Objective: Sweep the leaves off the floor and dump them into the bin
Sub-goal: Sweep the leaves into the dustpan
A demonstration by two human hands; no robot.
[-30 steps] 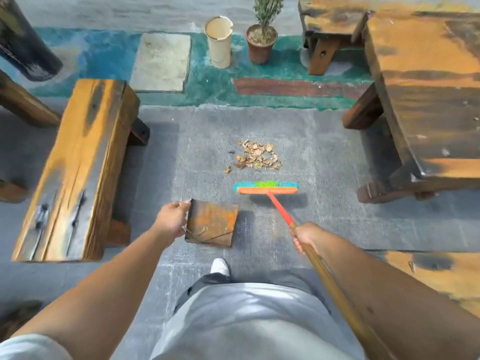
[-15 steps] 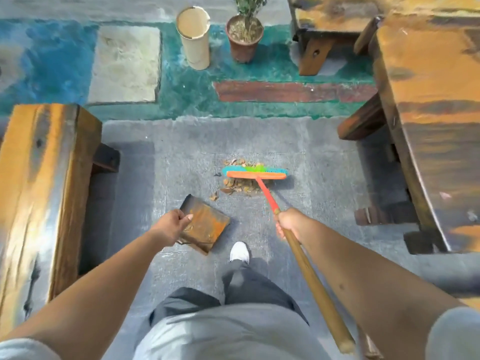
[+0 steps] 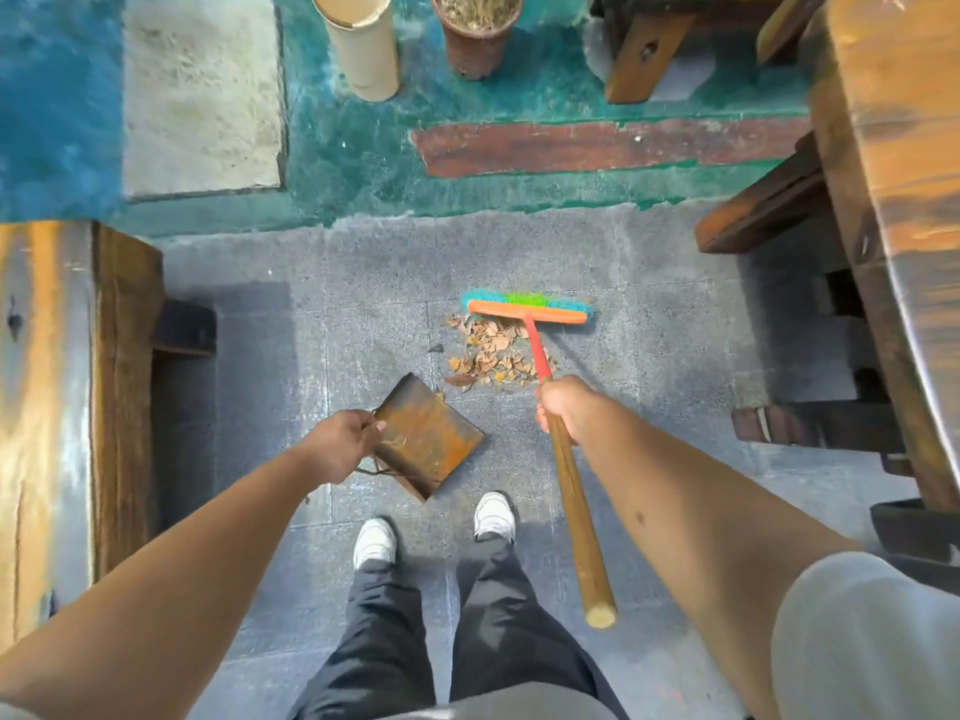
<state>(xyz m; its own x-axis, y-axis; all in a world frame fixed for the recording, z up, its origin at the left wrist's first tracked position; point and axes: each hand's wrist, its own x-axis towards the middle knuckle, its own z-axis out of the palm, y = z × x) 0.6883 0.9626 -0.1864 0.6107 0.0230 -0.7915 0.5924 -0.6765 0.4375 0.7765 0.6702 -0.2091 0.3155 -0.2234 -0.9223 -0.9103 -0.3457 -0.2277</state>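
Both forearms are bare from the short sleeves down to each grip, the left hand (image 3: 340,445) and the right hand (image 3: 565,407). The right sleeve (image 3: 862,636) is pale grey and loose, ending above the elbow. A sliver of the left sleeve (image 3: 13,711), seemingly the same pale cloth, shows at the frame's corner. Below the grips, dark grey trousers (image 3: 457,646) hang in soft folds over white shoes (image 3: 374,542). The shirt hem (image 3: 467,711) is pale grey too.

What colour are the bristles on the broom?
The bristles are bright blue at both ends with lime green in the middle; the head view shows them, above the orange broom head.
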